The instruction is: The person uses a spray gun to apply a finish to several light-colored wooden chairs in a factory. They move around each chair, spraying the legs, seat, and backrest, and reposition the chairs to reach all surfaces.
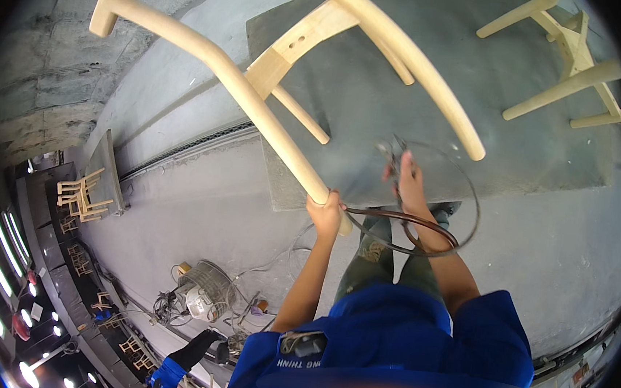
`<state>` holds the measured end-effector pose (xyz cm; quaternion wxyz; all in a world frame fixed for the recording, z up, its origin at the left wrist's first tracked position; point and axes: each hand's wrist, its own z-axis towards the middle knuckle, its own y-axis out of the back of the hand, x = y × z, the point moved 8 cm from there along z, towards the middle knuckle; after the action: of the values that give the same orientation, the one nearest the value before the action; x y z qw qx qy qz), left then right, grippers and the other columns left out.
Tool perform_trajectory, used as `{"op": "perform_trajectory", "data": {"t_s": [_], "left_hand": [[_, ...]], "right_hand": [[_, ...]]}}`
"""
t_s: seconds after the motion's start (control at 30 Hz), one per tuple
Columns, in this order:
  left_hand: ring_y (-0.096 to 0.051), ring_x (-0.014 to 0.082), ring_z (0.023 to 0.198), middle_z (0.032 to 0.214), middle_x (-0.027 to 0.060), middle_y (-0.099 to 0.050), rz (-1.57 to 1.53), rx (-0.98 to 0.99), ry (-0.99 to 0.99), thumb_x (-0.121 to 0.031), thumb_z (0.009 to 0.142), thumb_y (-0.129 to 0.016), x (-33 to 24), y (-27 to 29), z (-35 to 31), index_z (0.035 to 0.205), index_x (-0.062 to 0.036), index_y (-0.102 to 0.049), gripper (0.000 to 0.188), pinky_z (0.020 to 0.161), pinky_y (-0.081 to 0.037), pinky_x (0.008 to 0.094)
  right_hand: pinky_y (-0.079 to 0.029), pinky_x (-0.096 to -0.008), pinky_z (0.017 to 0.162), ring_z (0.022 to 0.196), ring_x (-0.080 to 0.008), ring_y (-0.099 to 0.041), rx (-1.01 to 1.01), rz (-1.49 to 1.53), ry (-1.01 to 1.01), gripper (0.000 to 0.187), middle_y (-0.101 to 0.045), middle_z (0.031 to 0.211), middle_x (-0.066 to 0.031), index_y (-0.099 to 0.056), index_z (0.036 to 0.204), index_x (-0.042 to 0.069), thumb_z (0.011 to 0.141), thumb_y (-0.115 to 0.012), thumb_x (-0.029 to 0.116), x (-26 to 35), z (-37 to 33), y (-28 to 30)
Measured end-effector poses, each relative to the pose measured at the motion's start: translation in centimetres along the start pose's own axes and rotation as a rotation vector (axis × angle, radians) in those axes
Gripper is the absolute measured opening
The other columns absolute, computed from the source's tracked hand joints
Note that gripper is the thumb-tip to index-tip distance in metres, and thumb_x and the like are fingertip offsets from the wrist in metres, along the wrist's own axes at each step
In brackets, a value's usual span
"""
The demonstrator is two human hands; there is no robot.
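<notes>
A pale bare-wood chair frame (212, 55) stands tilted in front of me, with its long legs reaching toward me. My left hand (325, 211) is closed round the near end of its left leg. In my right hand (410, 180) is a metal spray gun (396, 157), blurred by motion, pointing away from me. A thin dark hose (425, 219) loops from near my left hand round my right forearm. Whether my left fingers also pinch the hose is unclear.
The frame stands over a dark grey floor sheet (561, 159). Another wooden frame (572, 65) is at the far right. Stacked chairs (84, 194) stand at the left. A round wire-caged machine (204, 291) and tangled cables lie behind left, near another person (172, 373).
</notes>
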<state>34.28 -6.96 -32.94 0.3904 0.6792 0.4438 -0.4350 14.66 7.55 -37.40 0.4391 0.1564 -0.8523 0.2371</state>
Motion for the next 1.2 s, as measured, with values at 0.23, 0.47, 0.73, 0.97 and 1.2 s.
{"op": "perform_trajectory", "data": {"t_s": [0.23, 0.47, 0.73, 0.97, 1.2], "left_hand": [[-0.056, 0.0181, 0.052, 0.069, 0.0087, -0.056, 0.021, 0.009, 0.091, -0.008, 0.084, -0.062, -5.8, 0.5, 4.8, 0.092, 0.0009, -0.054, 0.014, 0.051, -0.048, 0.0316], [-0.056, 0.0187, 0.054, 0.072, 0.0099, -0.056, -0.005, 0.041, 0.108, -0.011, 0.083, -0.061, -7.6, 0.6, 7.5, 0.095, 0.0012, -0.054, 0.018, 0.052, -0.048, 0.0326], [-0.055, 0.0183, 0.054, 0.071, 0.0088, -0.054, -0.009, 0.04, 0.089, -0.012, 0.083, -0.063, -8.3, 1.4, 9.7, 0.093, 0.0007, -0.056, 0.017, 0.051, -0.048, 0.0321], [-0.056, 0.0182, 0.053, 0.072, 0.008, -0.054, 0.016, 0.037, 0.108, -0.014, 0.084, -0.065, -8.1, 2.5, 11.0, 0.096, -0.0004, -0.056, 0.02, 0.05, -0.048, 0.032], [-0.056, 0.0179, 0.053, 0.072, 0.0079, -0.055, 0.014, 0.045, 0.098, -0.012, 0.084, -0.065, -6.8, 3.1, 11.7, 0.096, -0.0008, -0.055, 0.019, 0.05, -0.048, 0.0318]], "right_hand": [[-0.037, -0.0255, 0.046, 0.066, -0.0125, -0.062, 0.051, 0.278, -0.058, 0.075, -0.063, 0.073, -0.0015, -0.065, 0.102, 0.006, 0.099, -0.033, 0.074, 2.6, 9.9, -14.2], [-0.034, -0.0268, 0.044, 0.056, -0.0125, -0.058, -0.231, 0.243, -0.364, 0.073, -0.06, 0.068, -0.001, -0.065, 0.097, 0.009, 0.095, -0.039, 0.077, -8.2, 7.2, -9.3], [-0.04, -0.0238, 0.045, 0.058, -0.01, -0.054, -0.068, 0.179, 0.057, 0.072, -0.063, 0.073, -0.003, -0.067, 0.107, 0.002, 0.102, -0.037, 0.067, -1.0, 0.9, -10.0], [-0.039, -0.0225, 0.046, 0.07, -0.0104, -0.06, 0.183, 0.174, 0.429, 0.075, -0.066, 0.082, -0.0053, -0.064, 0.112, -0.002, 0.102, -0.036, 0.067, 9.2, 5.8, -15.3], [-0.044, -0.0283, 0.061, 0.065, -0.0087, -0.055, -0.364, 0.036, 0.551, 0.047, -0.065, 0.078, -0.0025, -0.07, 0.093, 0.001, 0.101, -0.06, 0.047, 8.4, 11.6, -9.7]]}}
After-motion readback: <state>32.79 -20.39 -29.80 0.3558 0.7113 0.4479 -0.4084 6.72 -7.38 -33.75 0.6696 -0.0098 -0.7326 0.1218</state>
